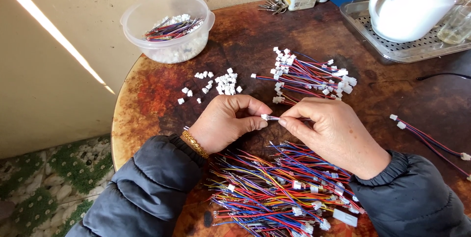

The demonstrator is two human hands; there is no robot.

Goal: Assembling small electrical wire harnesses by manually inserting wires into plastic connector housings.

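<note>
Both hands' grip pinches one small white plastic connector (265,117); finished wire bundles (309,77) lie beyond it, a larger loose multicoloured wire heap (279,193) below.

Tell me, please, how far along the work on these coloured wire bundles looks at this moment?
Partly done. A pile of finished bundles with white connectors lies beyond the hands, with more in the plastic tub. The left hand and right hand pinch a small white connector on a wire between them. A large heap of loose wires and loose connectors remains.
</note>
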